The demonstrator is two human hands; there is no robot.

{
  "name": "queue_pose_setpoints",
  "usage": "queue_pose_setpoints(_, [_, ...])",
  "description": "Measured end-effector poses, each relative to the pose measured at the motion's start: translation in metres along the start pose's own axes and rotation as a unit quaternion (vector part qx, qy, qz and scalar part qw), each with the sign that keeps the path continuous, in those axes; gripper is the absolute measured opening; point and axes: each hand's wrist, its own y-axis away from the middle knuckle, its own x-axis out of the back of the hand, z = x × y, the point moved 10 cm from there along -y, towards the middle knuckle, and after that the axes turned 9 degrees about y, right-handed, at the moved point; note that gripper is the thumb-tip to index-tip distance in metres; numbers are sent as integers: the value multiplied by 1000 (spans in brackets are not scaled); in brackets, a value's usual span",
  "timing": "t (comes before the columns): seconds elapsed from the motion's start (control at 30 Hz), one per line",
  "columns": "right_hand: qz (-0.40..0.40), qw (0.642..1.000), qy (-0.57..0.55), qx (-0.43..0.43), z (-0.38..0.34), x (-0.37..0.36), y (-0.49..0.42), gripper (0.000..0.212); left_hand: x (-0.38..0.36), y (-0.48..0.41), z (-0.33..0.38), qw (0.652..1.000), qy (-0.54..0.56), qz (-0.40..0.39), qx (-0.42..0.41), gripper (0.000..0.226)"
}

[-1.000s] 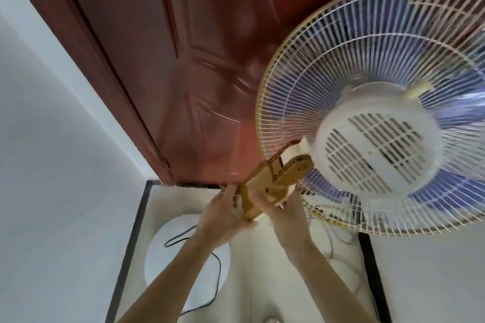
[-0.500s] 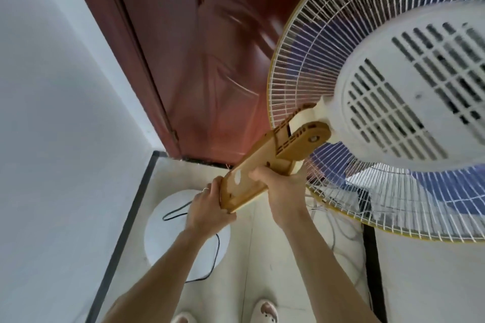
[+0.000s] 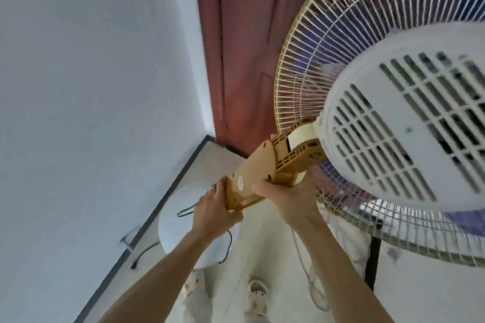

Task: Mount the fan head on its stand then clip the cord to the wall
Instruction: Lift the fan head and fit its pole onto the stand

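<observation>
Fan head: raised at right, my grip on its tan neck bracket.
Left hand: clasps the bracket's near end.
Right hand: grasps its right side.
Round white base: floor, below, black cord across it.
Door: reddish-brown, far.

A tan-yellow neck bracket is being shown against a reddish-brown door. White wire ribs edged by a yellow rim are being displayed on the fan grille, with blue-violet blades behind. A slotted white motor housing is being seen, and a black cord across a white round base.
</observation>
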Motion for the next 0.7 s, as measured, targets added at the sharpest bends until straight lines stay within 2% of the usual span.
queue_pose_setpoints(0.07, [-53, 998, -23, 36, -28, -4, 21, 66, 28, 39, 5, 999, -11, 41, 28, 90])
queue_pose_setpoints(0.13, [-105, 991, -49, 65, -46, -9, 39, 87, 48, 75, 5, 995, -14, 80, 50, 89])
queue_pose_setpoints(0.2, [-165, 980, -45, 97, -68, -23, 64, 95, 68, 119, -2, 988, -5, 129, 82, 88])
queue_pose_setpoints(0.27, [-212, 968, -30, 128, -87, -38, 90, 85, 80, 158, -15, 979, 4, 164, 118, 89])
queue_pose_setpoints(0.37, [-302, 935, 4, 186, -122, -71, 149, 40, 103, 232, -45, 956, 21, 238, 167, 88])
queue_pose_setpoints(0.4, [-336, 918, 10, 208, -131, -84, 169, 34, 110, 255, -54, 948, 23, 263, 177, 86])
queue_pose_setpoints(0.53, [-452, 860, 11, 237, -152, -138, 262, 27, 123, 362, -100, 908, 42, 337, 245, 87])
queue_pose_setpoints(0.63, [-522, 811, 23, 263, -154, -175, 341, 34, 124, 451, -133, 870, 65, 387, 298, 85])
queue_pose_setpoints(0.7, [-558, 780, 28, 284, -154, -196, 399, 24, 121, 514, -153, 846, 73, 412, 331, 85])
